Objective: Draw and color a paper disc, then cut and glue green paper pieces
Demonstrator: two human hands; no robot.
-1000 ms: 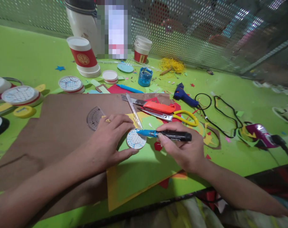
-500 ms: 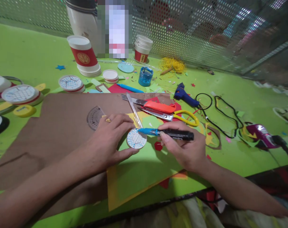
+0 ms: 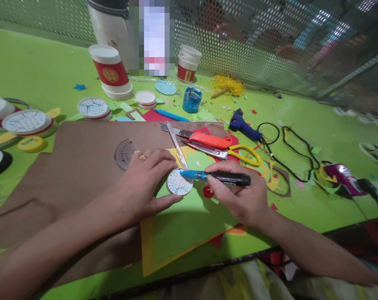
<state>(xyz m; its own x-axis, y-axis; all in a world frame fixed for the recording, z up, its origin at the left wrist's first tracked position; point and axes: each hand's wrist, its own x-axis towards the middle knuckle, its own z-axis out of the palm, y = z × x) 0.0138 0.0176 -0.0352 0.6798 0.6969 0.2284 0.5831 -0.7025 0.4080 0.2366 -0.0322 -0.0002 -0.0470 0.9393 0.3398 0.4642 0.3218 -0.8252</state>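
A blue-tipped marker (image 3: pixel 218 177) is pinched in the right hand (image 3: pixel 239 193), tip on a small white disc (image 3: pixel 179 182). The disc's left edge is held by the left hand (image 3: pixel 142 181), fingers spread. Beyond the disc lie an orange utility knife (image 3: pixel 201 139) and yellow scissors (image 3: pixel 229 153).

**Bystander items on the green desk (image 3: pixel 36 62)**

Just beyond the right hand (image 3: pixel 239 200): orange utility knife (image 3: pixel 207 141), yellow-handled scissors (image 3: pixel 235 153). Farther back: blue glue gun (image 3: pixel 242 127), blue paint pot (image 3: pixel 192 100), red paper cup (image 3: pixel 110 73). Just beyond the left hand (image 3: pixel 142 183): clear protractor (image 3: pixel 124 153) on brown card (image 3: pixel 83 166). Far right: purple tool (image 3: pixel 341 177).
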